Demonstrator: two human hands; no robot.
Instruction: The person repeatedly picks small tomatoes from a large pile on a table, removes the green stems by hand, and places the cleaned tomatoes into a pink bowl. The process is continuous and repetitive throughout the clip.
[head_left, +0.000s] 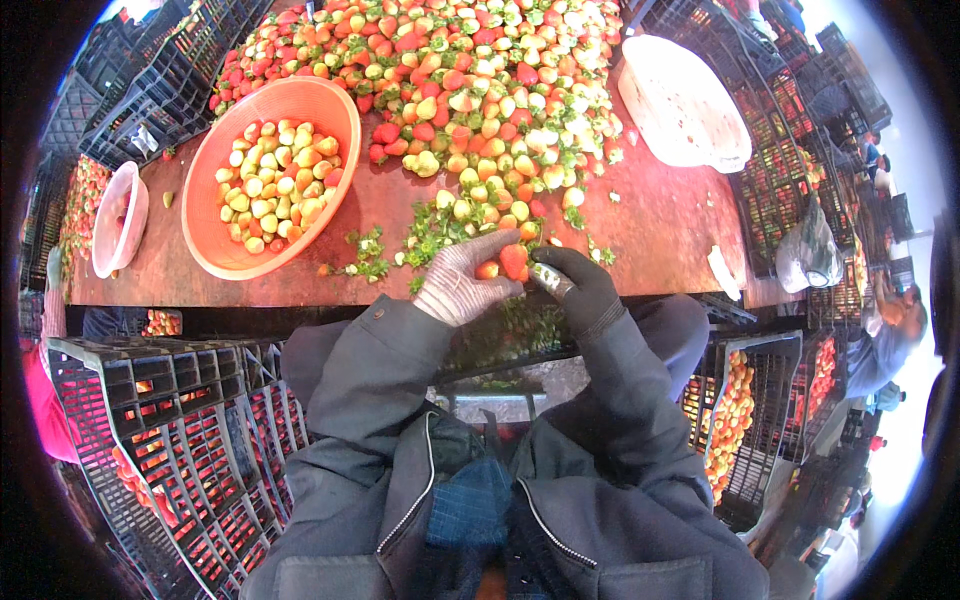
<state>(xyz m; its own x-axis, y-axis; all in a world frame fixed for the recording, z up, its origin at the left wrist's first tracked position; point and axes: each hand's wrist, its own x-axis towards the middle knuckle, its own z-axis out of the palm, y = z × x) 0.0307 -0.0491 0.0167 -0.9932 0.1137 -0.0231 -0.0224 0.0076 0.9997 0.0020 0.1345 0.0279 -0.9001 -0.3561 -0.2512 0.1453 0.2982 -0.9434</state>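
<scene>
My left hand (470, 279), in a whitish knit glove, holds a red strawberry (514, 260) between thumb and fingers, with a second, orange-red strawberry (487, 269) within the same grasp. Close at its right, my right hand (581, 285), in a dark glove, grips a small tool with a pale, shiny handle (551, 279); its working end is hidden against the fruit. Just beyond both hands lies a large heap of red and pale strawberries (480, 127), many with green leaves. Cut green tops (369, 255) lie near the table's front edge.
An orange plastic basin (196, 217) holds hulled strawberries at the left. A smaller pink basin (135, 225) stands farther left, and a white tub (682, 105) at the back right. Black plastic crates (165, 375) flank me. Other people are at the far left and right.
</scene>
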